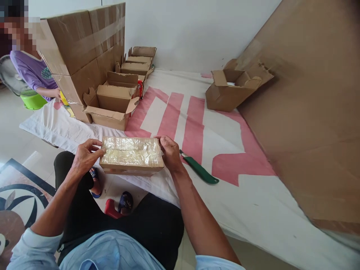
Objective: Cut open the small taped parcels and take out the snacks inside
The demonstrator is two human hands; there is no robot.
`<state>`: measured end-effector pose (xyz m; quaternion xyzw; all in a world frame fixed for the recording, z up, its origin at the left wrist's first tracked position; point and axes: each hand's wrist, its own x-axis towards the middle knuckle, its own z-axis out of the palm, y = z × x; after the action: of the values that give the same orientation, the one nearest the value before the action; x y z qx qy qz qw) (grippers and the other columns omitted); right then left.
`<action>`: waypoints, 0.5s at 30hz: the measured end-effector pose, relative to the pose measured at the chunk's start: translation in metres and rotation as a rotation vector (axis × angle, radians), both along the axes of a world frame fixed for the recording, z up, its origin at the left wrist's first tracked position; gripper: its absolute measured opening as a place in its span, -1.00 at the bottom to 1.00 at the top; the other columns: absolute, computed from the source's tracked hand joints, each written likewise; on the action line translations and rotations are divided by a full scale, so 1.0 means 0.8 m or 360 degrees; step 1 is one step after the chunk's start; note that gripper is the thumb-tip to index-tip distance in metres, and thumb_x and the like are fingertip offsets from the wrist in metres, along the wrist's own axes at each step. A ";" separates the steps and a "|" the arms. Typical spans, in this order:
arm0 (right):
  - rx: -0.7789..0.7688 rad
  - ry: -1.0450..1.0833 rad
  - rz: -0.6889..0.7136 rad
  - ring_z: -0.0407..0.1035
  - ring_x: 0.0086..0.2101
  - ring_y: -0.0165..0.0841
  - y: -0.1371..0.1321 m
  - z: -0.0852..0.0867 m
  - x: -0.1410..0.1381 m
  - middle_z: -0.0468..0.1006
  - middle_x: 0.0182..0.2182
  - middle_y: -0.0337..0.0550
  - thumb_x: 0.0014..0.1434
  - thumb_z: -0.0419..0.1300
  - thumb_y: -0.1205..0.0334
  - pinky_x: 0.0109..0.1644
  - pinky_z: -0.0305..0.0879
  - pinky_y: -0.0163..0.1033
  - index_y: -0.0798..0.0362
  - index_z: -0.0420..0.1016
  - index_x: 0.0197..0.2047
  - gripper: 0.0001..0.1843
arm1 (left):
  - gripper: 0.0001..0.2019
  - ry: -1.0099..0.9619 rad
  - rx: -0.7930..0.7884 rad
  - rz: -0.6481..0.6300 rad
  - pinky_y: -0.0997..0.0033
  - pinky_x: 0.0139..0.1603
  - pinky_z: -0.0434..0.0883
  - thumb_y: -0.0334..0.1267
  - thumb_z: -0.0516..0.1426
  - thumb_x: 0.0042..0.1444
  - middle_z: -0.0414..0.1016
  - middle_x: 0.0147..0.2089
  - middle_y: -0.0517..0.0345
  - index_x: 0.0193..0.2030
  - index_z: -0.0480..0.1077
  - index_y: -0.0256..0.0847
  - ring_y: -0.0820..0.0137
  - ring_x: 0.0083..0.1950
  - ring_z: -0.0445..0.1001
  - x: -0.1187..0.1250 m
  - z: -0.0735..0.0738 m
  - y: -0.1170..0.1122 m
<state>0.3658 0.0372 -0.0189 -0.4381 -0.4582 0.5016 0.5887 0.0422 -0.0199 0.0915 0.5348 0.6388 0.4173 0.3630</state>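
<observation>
A small cardboard box (pixel 131 169), its top covered in shiny clear tape, is held level at the near edge of the cloth-covered table. My left hand (pixel 87 154) grips its left end, thumb at the top edge. Around the right end my right hand (pixel 169 150) is closed, with part of the fingers hidden behind the box. Just right of that hand lies a knife with a green handle (pixel 201 170), its blade end partly hidden by my wrist.
Open cardboard boxes (pixel 112 108) stand in a row beyond, beside a tall stack of taped boxes (pixel 84 48). Another open box (pixel 225 93) sits at the back right, near a large cardboard panel (pixel 309 112). A person in a purple top (pixel 29 73) is at far left. A red object (pixel 112 209) is on the floor.
</observation>
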 end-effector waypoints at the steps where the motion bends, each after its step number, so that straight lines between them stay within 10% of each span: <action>1: 0.0021 -0.0032 0.0023 0.36 -0.42 -0.29 -0.002 0.007 -0.002 0.49 -0.44 -0.28 0.22 0.39 -0.49 -0.29 0.35 -0.17 -0.09 0.59 -0.21 -0.41 | -0.66 0.0024 0.0025 0.0008 0.37 -0.35 0.36 0.00 0.43 -0.08 0.66 -0.37 0.13 -0.22 0.68 -0.18 0.38 -0.39 0.50 0.002 0.001 0.001; 15: 0.0678 -0.0785 0.0019 0.58 -0.06 -0.14 -0.012 0.075 -0.011 0.72 -0.07 -0.07 0.36 0.37 -0.07 0.09 0.56 0.01 -0.06 0.71 -0.10 -0.73 | -0.83 -0.0027 0.0001 0.0071 0.38 -0.37 0.29 -0.12 0.30 -0.14 0.53 -0.50 0.19 -0.53 0.56 -0.19 0.42 -0.43 0.36 0.017 0.011 0.012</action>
<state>0.3572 0.0273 0.0408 -0.4107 -0.6843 0.2767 0.5353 0.0558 -0.0099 0.1001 0.5170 0.6474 0.4299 0.3588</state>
